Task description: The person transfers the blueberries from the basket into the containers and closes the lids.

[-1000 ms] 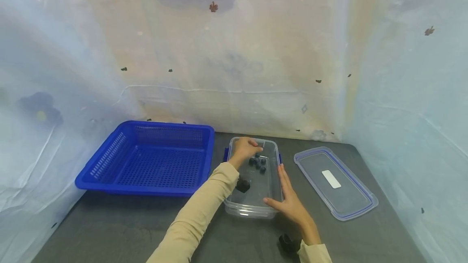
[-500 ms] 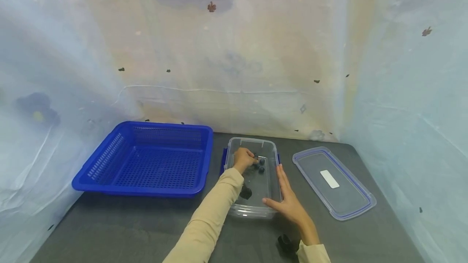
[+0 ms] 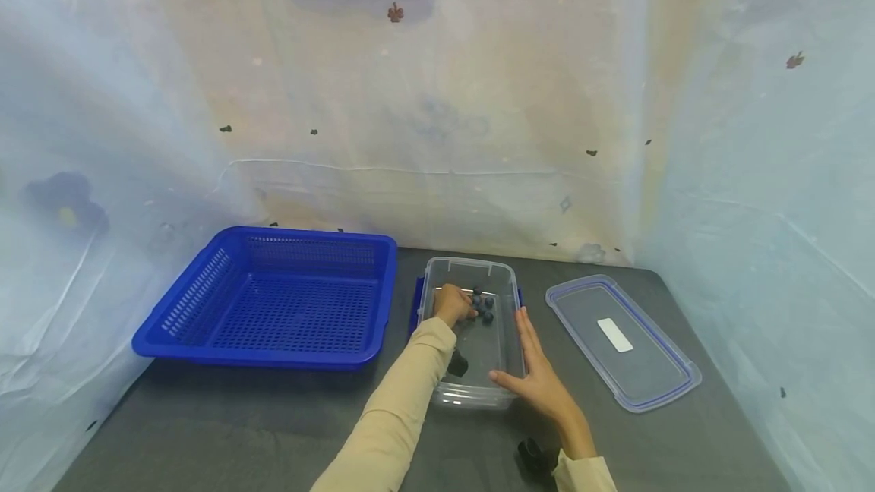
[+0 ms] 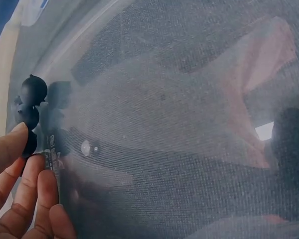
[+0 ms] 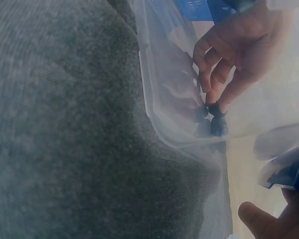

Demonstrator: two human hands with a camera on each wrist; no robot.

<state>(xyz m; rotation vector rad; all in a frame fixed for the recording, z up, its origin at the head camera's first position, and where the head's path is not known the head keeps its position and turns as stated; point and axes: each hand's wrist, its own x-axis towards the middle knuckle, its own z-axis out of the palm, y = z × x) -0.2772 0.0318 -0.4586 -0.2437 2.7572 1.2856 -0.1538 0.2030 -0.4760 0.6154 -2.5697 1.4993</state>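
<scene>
A clear plastic container (image 3: 487, 355) stands on the dark table with several blueberries (image 3: 488, 318) clustered inside. My left hand (image 3: 453, 304) reaches down into it, at the left side of the cluster. In the left wrist view, thumb and fingertips pinch one blueberry (image 4: 30, 143), and other blueberries (image 4: 34, 89) sit just beyond it. My right hand (image 3: 547, 382) lies along the container's right side, its fingers straight against the wall and the thumb spread toward the near right corner. Part of that hand, the thumb (image 5: 254, 216), shows low in the right wrist view.
A large blue perforated basket (image 3: 301, 310) stands left of the container. On the right lies a clear lid (image 3: 649, 370) with a blue seal and a white label (image 3: 615, 335). A blue clip (image 3: 415, 302) hangs out at the container's left side. Patterned sheeting (image 3: 437, 97) encloses the table.
My left hand has moved from above the container's far part down and nearer, to the left of the blueberries, and now pinches one. My right hand has stayed at the container's side.
</scene>
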